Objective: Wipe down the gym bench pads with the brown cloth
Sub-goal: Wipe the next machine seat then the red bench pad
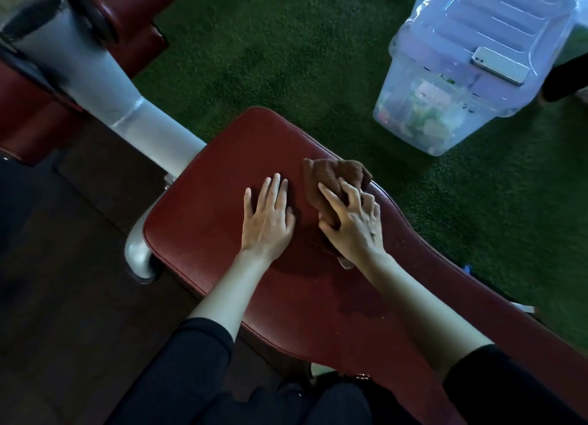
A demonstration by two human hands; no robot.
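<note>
I see green turf floor [286, 58] filling most of the view, and on it one long red bench pad [222, 208], the surface I am working on, carried by a pale metal frame [105, 84]. More red pads [133, 20] sit at the upper left; I count at least two there, blurred. To the right stands one clear lidded plastic bin [461, 74] with one phone [498, 65] lying on its lid.

My left hand [267, 221] lies flat and open on the pad, fingers spread, holding nothing. My right hand [353, 221] is curled down over the one brown cloth [334, 176], fingers bent and pinching its folds, pressing it against the pad close to the far right edge.

My worry is that edge. The cloth is bunched, not spread, so I judge a stroke outward could push it off the pad onto the turf, where it would pick up grit. Bunched folds also wipe only a narrow strip, leaving patches untouched. My left hand sits just beside the cloth, so a stroke toward it would be blocked.
</note>
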